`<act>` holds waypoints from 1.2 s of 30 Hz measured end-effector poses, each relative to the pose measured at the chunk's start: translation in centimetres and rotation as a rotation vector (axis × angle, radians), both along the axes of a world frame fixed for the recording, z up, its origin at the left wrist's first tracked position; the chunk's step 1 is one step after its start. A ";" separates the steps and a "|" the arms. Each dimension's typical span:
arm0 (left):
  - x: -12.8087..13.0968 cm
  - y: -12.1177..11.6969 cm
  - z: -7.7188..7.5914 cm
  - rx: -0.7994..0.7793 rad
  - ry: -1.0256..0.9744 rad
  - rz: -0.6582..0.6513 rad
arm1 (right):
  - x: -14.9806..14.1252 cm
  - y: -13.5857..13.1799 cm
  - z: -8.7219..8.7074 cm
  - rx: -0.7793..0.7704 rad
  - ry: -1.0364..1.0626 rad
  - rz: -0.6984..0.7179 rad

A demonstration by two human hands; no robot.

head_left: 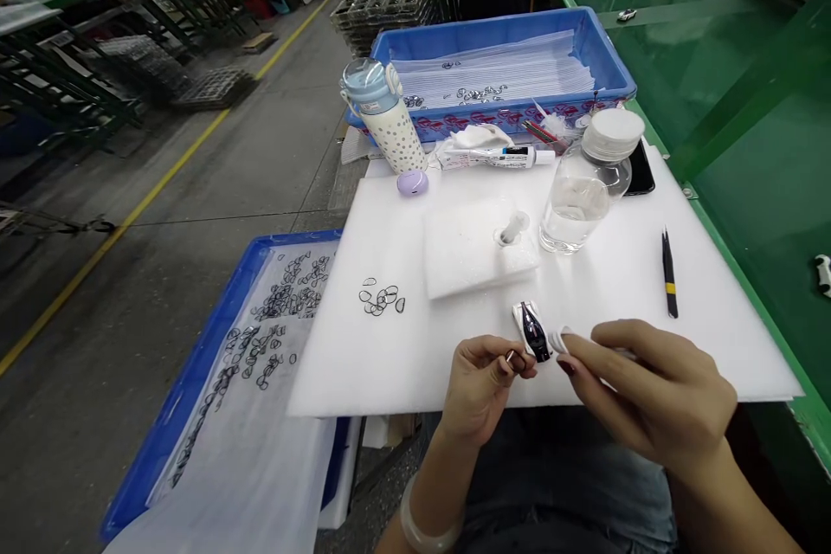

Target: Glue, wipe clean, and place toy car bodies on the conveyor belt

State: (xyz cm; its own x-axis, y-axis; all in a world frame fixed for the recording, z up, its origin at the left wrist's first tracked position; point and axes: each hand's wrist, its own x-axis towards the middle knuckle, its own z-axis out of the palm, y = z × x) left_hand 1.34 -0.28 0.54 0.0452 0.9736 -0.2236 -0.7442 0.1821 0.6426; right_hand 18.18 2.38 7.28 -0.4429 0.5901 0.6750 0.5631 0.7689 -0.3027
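Note:
Over the front of a white foam board [454, 346], my left hand [484, 385] is closed on the rear end of a small toy car [533, 331], white with a glossy dark top. A small dark loop shows at its fingertips; whether it is a loose part I cannot make out. My right hand [655, 389] is closed round a small white object [559, 339], its end touching or very close to the car's side; the fingers hide most of it. Several thin black rings [382, 298] lie on the board to the left.
A foam block [477, 247] holds a small upright tube [514, 228]. Behind stand a clear jar [577, 199], a tumbler [391, 121], a glue-like tube [499, 158] and a blue bin [486, 117]. Tweezers [669, 275] lie right. A blue tray [195, 381] with rings sits lower left.

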 end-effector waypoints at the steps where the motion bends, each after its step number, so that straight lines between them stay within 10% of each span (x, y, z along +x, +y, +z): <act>1: 0.0 0.0 0.0 0.003 0.004 0.002 | 0.0 0.1 0.0 -0.006 0.008 -0.011; 11: -0.1 -0.2 0.0 0.017 0.129 0.070 | -0.9 -0.6 0.2 -0.117 -0.195 0.129; 19: -0.4 -0.6 0.4 0.076 0.279 0.045 | 4.2 -0.5 0.8 -0.130 -0.056 -0.110; 26: -0.4 -0.8 0.5 0.423 1.362 0.286 | 1.9 0.7 -3.8 -0.462 0.198 -0.098; 36: 0.6 -0.1 0.1 0.493 1.561 0.215 | 1.0 1.7 -5.2 -0.698 0.053 -0.082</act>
